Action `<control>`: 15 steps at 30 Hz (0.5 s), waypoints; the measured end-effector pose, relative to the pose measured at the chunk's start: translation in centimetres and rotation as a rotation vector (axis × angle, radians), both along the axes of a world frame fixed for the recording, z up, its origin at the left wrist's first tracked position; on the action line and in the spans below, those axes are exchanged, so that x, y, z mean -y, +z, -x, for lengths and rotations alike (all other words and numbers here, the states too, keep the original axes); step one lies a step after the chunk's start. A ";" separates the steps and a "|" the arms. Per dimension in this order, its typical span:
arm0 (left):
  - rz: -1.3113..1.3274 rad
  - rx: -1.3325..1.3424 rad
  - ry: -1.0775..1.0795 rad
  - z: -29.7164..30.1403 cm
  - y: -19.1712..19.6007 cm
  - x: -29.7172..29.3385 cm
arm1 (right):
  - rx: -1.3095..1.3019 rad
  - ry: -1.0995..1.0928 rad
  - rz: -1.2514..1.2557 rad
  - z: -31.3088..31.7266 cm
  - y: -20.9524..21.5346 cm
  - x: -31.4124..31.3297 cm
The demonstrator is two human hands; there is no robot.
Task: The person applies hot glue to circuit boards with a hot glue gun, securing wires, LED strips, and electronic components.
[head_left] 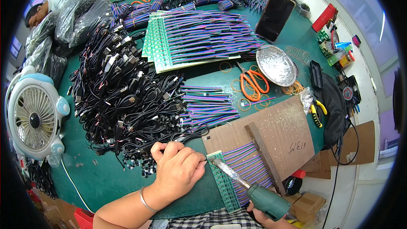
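My left hand (177, 170) is closed in a pinch beside the top corner of a green circuit board panel (224, 186). What its fingertips hold is too small to make out. A soldering iron (267, 201) with a fat green handle is in my right hand (263, 218), which is partly hidden below it. The iron's silvery tip rests at or just above the panel's upper end. Rows of multicoloured wires (250, 165) run from the panel under a dark wooden bar (265, 157) on a brown board (284, 123). Black USB cables (123, 97) lie heaped beyond my left hand.
Stacked wired panels (161, 42) fill the far middle. Nearby are loose wire strips (207, 106), orange-handled pliers (253, 85), a metal dish (276, 65) and a phone (274, 17). A fan (36, 118) stands left; yellow-handled pliers (317, 113) lie right. Another person (40, 15) is at the far left.
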State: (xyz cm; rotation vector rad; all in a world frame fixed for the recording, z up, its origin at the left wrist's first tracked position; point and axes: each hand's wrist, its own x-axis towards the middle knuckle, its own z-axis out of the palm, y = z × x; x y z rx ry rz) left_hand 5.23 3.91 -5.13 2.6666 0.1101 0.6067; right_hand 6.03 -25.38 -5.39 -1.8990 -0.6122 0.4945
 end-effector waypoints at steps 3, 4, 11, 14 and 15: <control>0.004 -0.018 0.001 0.0 -0.8 -0.2 | -0.061 -0.052 -0.031 -0.6 -0.7 -0.3; 0.003 -0.014 0.000 0.0 -0.7 -0.1 | -0.065 -0.053 -0.019 -0.6 -0.3 -0.3; 0.001 0.013 0.000 0.0 -0.5 0.1 | -0.096 -0.054 0.070 -0.9 2.0 -0.9; 0.001 0.011 -0.003 -0.1 -0.6 0.0 | -0.115 -0.054 0.113 -1.2 2.8 -1.3; -0.003 0.007 0.002 0.0 -0.6 -0.1 | -0.125 -0.048 0.123 -1.3 3.0 -1.4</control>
